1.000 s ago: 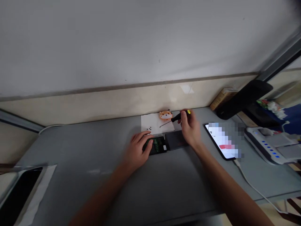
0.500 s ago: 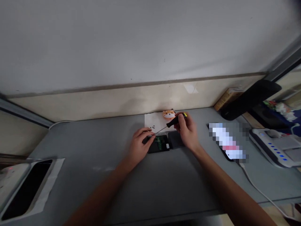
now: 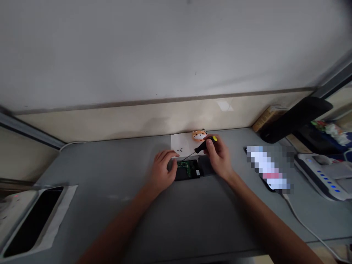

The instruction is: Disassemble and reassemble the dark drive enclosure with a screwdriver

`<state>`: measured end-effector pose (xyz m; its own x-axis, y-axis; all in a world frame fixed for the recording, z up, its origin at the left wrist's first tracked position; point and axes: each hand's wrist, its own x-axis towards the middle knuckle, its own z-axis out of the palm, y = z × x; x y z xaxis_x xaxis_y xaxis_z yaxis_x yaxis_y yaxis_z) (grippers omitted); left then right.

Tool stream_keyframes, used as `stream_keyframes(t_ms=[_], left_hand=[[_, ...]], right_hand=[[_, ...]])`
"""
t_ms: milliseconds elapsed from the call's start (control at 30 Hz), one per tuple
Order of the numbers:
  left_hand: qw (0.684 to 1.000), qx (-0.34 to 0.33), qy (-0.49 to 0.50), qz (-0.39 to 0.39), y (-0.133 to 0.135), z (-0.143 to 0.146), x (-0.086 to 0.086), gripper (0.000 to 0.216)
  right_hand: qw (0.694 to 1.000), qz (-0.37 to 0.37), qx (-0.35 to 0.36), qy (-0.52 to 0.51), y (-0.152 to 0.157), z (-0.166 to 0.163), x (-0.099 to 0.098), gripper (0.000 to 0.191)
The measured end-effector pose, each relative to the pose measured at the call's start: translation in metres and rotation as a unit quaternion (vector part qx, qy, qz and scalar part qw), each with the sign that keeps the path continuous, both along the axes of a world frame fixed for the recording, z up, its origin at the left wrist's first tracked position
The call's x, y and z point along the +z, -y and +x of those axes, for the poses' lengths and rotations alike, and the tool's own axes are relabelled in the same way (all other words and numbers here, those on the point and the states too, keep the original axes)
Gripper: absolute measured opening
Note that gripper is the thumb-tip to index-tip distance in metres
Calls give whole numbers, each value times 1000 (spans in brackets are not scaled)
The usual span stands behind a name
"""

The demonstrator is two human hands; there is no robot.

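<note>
My right hand (image 3: 218, 157) is closed around the handle of a black screwdriver (image 3: 202, 146) with a yellow end cap. The shaft slants down to the left, its tip at the upper part of a flat black device (image 3: 180, 174) with a green circuit board (image 3: 188, 167). My left hand (image 3: 164, 170) grips the device's left end, thumb and forefinger apart across its corner. A dark flat piece (image 3: 206, 165) lies against the device's right side, partly under my right hand. Several tiny dark screws (image 3: 179, 150) lie on white paper (image 3: 184, 141) just behind.
An orange-and-white animal-faced case (image 3: 199, 135) sits on the paper. To the right are a lit phone (image 3: 268, 168) with a white cable (image 3: 298, 216), a power strip (image 3: 324, 176) and a black cylinder (image 3: 297, 119). A dark-screened device (image 3: 34, 222) lies at left.
The left thumb and fingertips have drawn back from the screwdriver tip, showing more circuit board. The screwdriver's yellow end has turned slightly and dipped. The whole view has shifted a little.
</note>
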<state>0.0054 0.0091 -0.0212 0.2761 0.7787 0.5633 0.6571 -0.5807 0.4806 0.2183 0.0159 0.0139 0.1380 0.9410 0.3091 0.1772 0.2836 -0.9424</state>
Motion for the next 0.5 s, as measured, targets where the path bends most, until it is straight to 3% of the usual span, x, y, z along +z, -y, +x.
stream_keyframes(t_ms=[200, 500], left_hand=[[997, 11, -52, -56, -4, -6, -5, 27], [994, -20, -90, -58, -1, -4, -2, 29]], right_hand=[[1000, -3, 30, 8, 0, -3, -6, 34], [999, -20, 40, 18, 2, -6, -10, 32]])
